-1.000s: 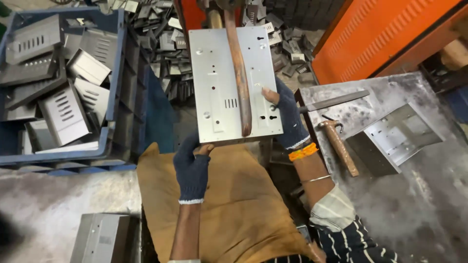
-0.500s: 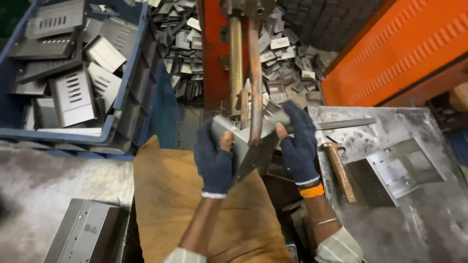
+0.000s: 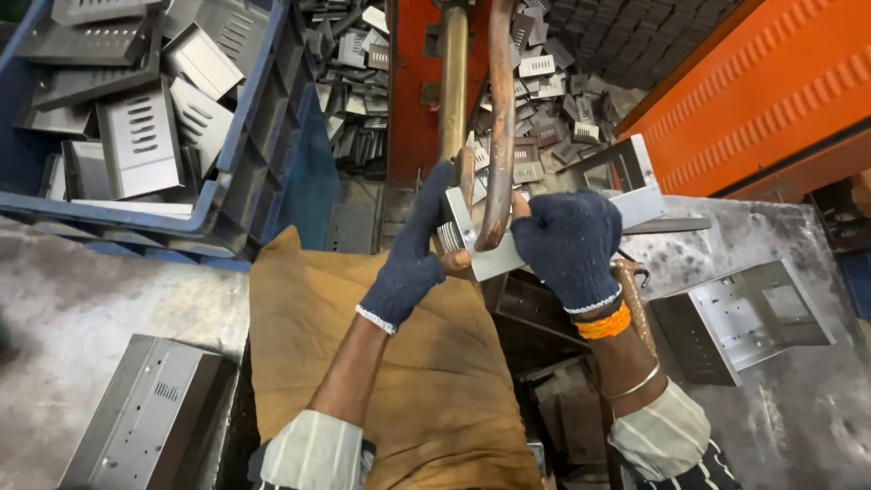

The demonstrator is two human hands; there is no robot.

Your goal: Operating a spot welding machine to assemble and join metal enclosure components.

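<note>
Both my hands wear dark blue knit gloves. My left hand (image 3: 410, 257) grips the left end of a bent sheet-metal bracket (image 3: 635, 195), fingers reaching up along it. My right hand (image 3: 570, 245) holds the same bracket from the right, near its middle. The bracket lies tilted against a curved copper-coloured welding arm (image 3: 498, 127) that hangs in front of a brass rod (image 3: 453, 82). The arm's tip touches the bracket between my two hands. A brown cloth (image 3: 435, 381) covers my lap below.
A blue crate (image 3: 249, 136) of louvred metal plates stands at the upper left. Loose small metal parts (image 3: 544, 100) are heaped behind the welder. A folded metal box (image 3: 753, 322) lies on the steel table at right, another metal housing (image 3: 136, 422) at lower left. An orange machine panel (image 3: 771, 82) rises at the right.
The flat plate I held upright has been turned edge-on and brought up against the welder's arm. My view has moved closer and both hands have shifted up to the arm's tip.
</note>
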